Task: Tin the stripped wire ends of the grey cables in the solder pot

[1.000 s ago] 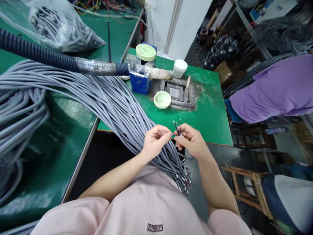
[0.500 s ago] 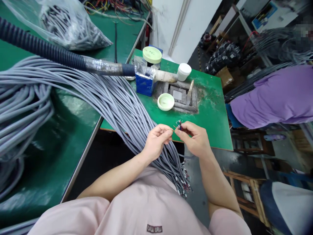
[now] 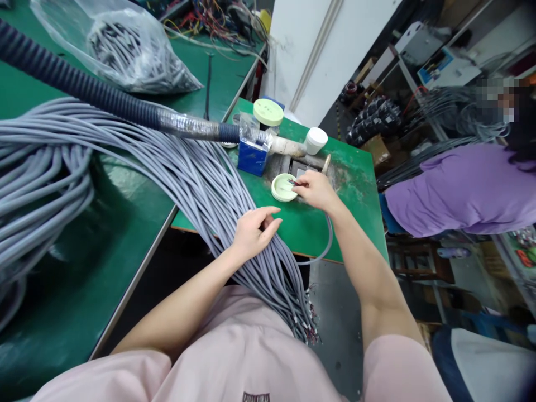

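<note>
Two bare arms (image 3: 372, 268) reach forward: the right hand (image 3: 317, 191), stretched farther, pinches the wire ends (image 3: 292, 182) of one grey cable (image 3: 330, 237) at the pale green dish (image 3: 273, 190). Nearer and left, the left hand (image 3: 253, 231) curves over the cable bundle (image 3: 201, 178), thumb (image 3: 272, 229) and fingers (image 3: 263, 213) parted.

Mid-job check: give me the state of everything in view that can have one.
Right hand: closed on the held cable
Held cable: curved, colored wires exposed, tips over the shallow dish
Left hand: looks empty, thumb and fingers parted
Shallow dish: open, upright
White tub: lid appears on
Cable bundle: gathered, ends loose
Plastic bag: filled with grey pieces
Ribbed hose: propped on the blue box
</note>
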Motion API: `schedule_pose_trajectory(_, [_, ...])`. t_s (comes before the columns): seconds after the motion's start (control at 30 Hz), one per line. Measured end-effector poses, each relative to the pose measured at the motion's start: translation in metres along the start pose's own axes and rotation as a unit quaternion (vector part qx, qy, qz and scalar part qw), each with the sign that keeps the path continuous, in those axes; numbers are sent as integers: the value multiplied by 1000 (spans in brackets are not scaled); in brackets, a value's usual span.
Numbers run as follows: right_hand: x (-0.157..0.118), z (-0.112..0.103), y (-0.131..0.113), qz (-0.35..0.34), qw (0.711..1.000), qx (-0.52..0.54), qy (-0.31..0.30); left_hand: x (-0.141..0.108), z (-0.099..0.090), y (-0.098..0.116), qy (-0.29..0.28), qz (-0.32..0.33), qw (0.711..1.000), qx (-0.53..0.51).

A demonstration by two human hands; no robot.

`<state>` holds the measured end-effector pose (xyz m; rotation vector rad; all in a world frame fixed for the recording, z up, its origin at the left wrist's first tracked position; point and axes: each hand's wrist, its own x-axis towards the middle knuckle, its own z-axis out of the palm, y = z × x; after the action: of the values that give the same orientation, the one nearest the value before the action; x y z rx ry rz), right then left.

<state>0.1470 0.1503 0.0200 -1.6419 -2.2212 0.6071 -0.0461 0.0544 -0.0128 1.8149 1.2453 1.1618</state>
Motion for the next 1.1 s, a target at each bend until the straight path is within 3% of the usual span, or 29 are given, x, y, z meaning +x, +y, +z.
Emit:
schedule_pose_trajectory(0.13, [17,8,-5,-7,994,-87,-61,-2,2,-2,7,58,996,64])
schedule_pose_trajectory(0.3, [23,13,-12,0,986,-133,-98,-2,0,-4,11,84,993,83])
schedule_pose_trajectory(0.57, [24,17,-19,15,972,-207,-109,-2,0,-3,-1,81,993,86])
schedule_pose_trajectory(0.7, [22,11,-18,12,977,-187,-101,-2,0,-3,1,82,993,86])
schedule_pose_trajectory(0.83, [20,-9,1,18,992,-125,-28,-2,-1,-4,-2,80,993,85])
schedule_pose_trajectory(0.93, [19,-22,26,59,994,-84,24,-2,-1,-3,-4,80,993,84])
schedule_pose_trajectory(1.1, [22,-24,58,139,989,-47,23,-1,-1,-2,-3,77,994,83])
